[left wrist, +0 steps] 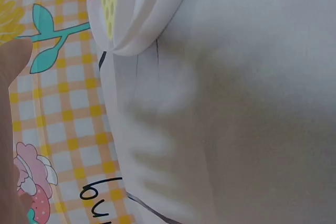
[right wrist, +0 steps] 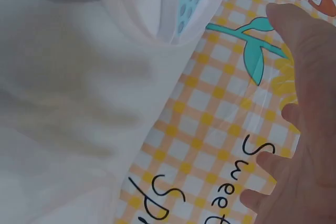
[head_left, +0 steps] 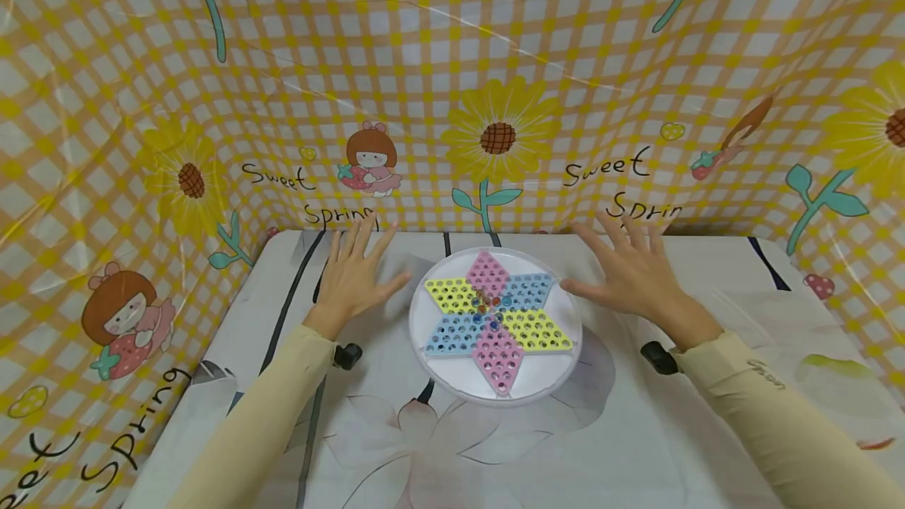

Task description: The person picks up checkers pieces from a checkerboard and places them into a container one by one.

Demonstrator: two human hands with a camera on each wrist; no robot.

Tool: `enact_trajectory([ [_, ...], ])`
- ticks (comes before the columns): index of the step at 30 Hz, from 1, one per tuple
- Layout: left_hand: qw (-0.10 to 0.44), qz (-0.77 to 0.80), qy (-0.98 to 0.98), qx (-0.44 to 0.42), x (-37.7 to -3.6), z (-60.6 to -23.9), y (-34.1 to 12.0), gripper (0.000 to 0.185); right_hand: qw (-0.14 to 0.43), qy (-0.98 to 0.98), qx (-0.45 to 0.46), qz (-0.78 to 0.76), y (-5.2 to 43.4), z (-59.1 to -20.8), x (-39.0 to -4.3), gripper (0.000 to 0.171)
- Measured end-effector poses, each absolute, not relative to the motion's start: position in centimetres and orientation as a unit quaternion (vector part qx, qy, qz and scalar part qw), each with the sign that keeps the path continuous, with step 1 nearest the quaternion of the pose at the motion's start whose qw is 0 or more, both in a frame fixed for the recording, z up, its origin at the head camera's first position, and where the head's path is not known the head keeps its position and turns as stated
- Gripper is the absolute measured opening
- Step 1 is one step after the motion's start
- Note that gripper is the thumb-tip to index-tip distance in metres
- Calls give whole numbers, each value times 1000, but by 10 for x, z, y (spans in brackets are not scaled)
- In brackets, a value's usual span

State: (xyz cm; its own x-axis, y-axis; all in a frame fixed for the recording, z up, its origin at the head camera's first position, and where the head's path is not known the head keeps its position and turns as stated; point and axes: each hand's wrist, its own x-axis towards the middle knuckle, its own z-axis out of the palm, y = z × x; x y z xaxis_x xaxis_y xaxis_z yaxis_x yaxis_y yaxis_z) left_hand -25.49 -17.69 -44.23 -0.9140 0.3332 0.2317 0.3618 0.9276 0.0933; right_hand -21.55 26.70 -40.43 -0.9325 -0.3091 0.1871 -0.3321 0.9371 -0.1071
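Observation:
A round white Chinese checkers board (head_left: 438, 375) lies on the table, its star made of pink, yellow and blue points. Several glass marbles (head_left: 494, 325) sit in the holes around its middle. To the left of the board my left hand (head_left: 353, 277) is held with fingers spread, palm down, holding nothing. On the other side my right hand (head_left: 632, 273) is spread the same way, its thumb close to the board's right rim. Both wrist views show the board's edge beyond the thumbs and soft hand shadows on the tabletop.
A pale tablecloth (head_left: 580, 454) with faint flower prints covers the table. Behind and at both sides hangs a yellow checked cloth (head_left: 424, 45) with sunflowers and cartoon figures. Dark straps with small black pieces (head_left: 661, 358) sit at the wrists.

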Motion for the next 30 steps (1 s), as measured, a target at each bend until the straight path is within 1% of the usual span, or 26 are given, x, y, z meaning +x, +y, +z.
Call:
enact_trajectory([
  [6, 77, -107, -974, -184, -247, -440, -179, 88, 88, -974, 191, 81, 256, -403, -217, 94],
  [11, 62, -127, -969, -202, -240, -445, -181, 89, 66, -974, 197, 94, 249, -405, -217, 92],
  [19, 64, -156, -961, -218, -233, -455, -179, 87, 38, -964, 220, 143, 240, -410, -218, 89],
  [25, 75, -199, -948, -235, -229, -462, -178, 80, 25, -956, 231, 179, 233, -413, -221, 87],
  [30, 42, -238, -943, -230, -225, -467, -176, 81, 0, -952, 232, 198, 226, -415, -224, 84],
])
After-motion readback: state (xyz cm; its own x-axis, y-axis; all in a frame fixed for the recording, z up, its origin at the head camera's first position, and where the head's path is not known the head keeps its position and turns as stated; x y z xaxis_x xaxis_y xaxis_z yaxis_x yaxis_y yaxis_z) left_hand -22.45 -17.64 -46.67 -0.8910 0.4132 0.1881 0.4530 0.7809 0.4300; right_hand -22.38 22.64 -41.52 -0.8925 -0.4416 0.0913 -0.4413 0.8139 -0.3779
